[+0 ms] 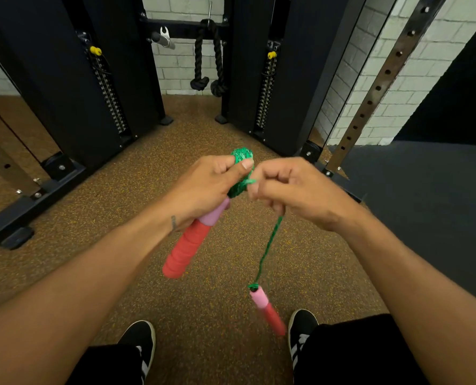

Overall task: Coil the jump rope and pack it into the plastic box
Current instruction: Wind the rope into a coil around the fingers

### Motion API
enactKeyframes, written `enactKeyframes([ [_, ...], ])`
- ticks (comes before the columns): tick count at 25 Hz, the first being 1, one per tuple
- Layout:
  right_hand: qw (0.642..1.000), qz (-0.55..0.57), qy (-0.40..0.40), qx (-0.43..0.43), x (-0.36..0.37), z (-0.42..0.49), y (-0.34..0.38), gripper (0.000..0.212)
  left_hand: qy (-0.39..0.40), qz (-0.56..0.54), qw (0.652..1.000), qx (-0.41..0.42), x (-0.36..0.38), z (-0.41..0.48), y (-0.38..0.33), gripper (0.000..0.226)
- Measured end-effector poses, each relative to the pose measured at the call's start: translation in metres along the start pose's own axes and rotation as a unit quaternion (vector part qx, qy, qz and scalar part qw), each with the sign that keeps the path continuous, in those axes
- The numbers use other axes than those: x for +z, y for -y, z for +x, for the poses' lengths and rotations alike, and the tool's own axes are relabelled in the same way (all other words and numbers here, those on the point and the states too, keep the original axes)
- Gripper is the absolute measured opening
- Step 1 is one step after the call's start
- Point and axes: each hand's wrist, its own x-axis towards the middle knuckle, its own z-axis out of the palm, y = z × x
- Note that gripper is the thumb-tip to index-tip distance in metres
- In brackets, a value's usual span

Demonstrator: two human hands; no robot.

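A gym: black cable machine (51, 79) with weight stacks (107, 93), knotted pull rope (207, 59), perforated rack upright (381, 81), speckled rubber floor (148, 176).

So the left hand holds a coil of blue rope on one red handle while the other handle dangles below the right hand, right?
Not quite: in the head view the rope is green, not blue. The rest stands.

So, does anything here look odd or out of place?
Nothing looks damaged. The dangling handle hangs on unwound green rope below the right hand; the left hand holds the other handle and the coil. No plastic box is in view.
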Motion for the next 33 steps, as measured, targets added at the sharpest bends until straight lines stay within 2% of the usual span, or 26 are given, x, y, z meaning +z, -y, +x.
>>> enactKeyframes([
  [3,0.995,0.088,-0.038,-0.018,-0.006,-0.001,0.000,0.014,0.080,-0.061,0.995,-0.026,0.001,-0.004,-0.004,0.040],
  [6,0.991,0.105,-0.075,-0.039,-0.009,0.002,-0.004,0.012,0.119,-0.144,0.981,-0.059,0.003,-0.005,-0.009,0.031],
  [8,0.989,0.106,-0.091,-0.052,-0.011,0.004,-0.008,0.011,0.147,-0.180,0.970,-0.073,-0.001,-0.006,-0.010,0.034],
  [11,0.988,0.104,-0.106,-0.050,-0.012,0.007,-0.012,0.011,0.199,-0.148,0.968,-0.033,-0.006,-0.007,-0.011,0.041],
  [15,0.989,0.085,-0.111,-0.045,-0.012,0.010,-0.013,0.013,0.203,-0.170,0.964,-0.035,-0.003,-0.007,-0.008,0.030],
  [22,0.988,0.078,-0.127,-0.034,-0.015,0.013,-0.017,0.013,0.219,-0.224,0.949,-0.044,-0.003,-0.005,-0.007,0.037],
  [28,0.991,0.127,-0.048,-0.009,-0.015,0.017,-0.023,0.024,0.241,-0.250,0.937,-0.046,-0.006,-0.008,-0.011,0.041],
  [33,0.983,0.178,-0.033,0.016,-0.016,0.021,-0.021,0.026,0.207,-0.227,0.951,-0.032,-0.001,-0.008,-0.009,0.040],
])
